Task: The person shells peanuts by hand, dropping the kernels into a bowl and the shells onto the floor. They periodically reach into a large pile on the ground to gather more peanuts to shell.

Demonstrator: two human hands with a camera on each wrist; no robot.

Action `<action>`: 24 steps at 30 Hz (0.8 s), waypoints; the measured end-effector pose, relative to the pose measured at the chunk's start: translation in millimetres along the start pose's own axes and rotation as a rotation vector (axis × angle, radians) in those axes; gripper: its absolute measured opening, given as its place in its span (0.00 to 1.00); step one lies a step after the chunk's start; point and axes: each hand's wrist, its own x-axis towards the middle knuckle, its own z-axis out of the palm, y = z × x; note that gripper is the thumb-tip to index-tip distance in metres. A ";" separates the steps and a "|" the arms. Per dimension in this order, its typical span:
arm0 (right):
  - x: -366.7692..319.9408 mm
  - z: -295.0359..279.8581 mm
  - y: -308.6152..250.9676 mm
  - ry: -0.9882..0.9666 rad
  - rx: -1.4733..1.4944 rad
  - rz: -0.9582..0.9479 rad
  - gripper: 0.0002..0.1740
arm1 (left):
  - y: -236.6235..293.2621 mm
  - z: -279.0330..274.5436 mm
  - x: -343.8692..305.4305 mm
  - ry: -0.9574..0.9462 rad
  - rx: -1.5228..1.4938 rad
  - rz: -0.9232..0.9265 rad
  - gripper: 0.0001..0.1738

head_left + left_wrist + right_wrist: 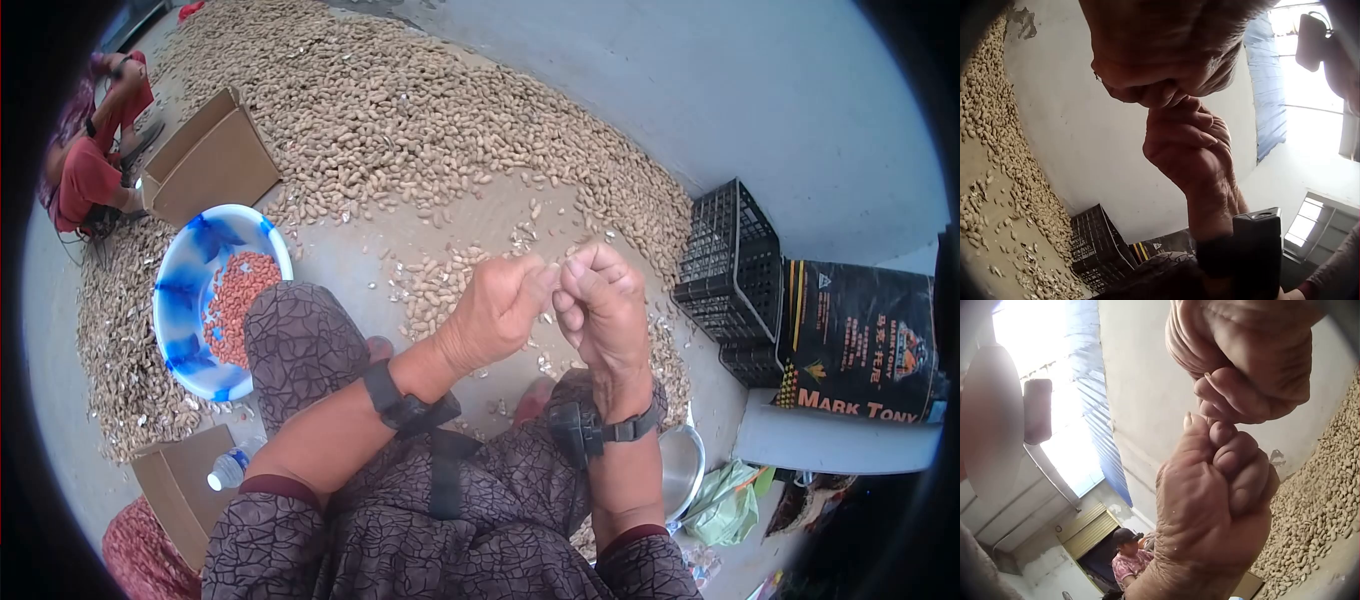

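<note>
My left hand (pixel 500 305) and my right hand (pixel 610 320) meet fingertip to fingertip above the floor, between my knees. Both have curled fingers, with thumb and forefinger pinched together. In both wrist views the fingertips also come together, and what lies between them is hidden; I cannot tell its kind. Below the hands, a small pile of unshelled peanuts (pixel 440 285) lies on the floor among bits of shell. By my left knee stands a blue and white basin (pixel 170 265) with reddish shelled peanut kernels (pixel 245 285) in it.
A large heap of unshelled peanuts (pixel 370 110) spreads along the wall. Black crates (pixel 730 260) and a printed black sack (pixel 860 340) stand right. At left are a cardboard box (pixel 215 160), a seated person (pixel 95 160) and a bottle (pixel 228 468). A metal bowl (pixel 683 465) sits beside my right forearm.
</note>
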 end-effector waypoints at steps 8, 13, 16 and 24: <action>0.1 -5.0 0.4 -0.063 0.197 0.136 0.06 | -4.7 0.4 -1.2 0.022 0.263 0.241 0.14; -0.6 -5.3 1.9 -0.059 0.283 0.187 0.05 | -9.5 -1.0 -1.7 0.005 0.415 0.373 0.12; 0.3 -7.4 4.7 -0.054 0.320 0.213 0.05 | -5.3 -2.0 -0.1 -0.020 0.422 0.444 0.12; 4.5 -9.2 10.7 -0.055 0.376 0.209 0.07 | -13.9 3.2 -3.4 0.000 0.358 0.323 0.12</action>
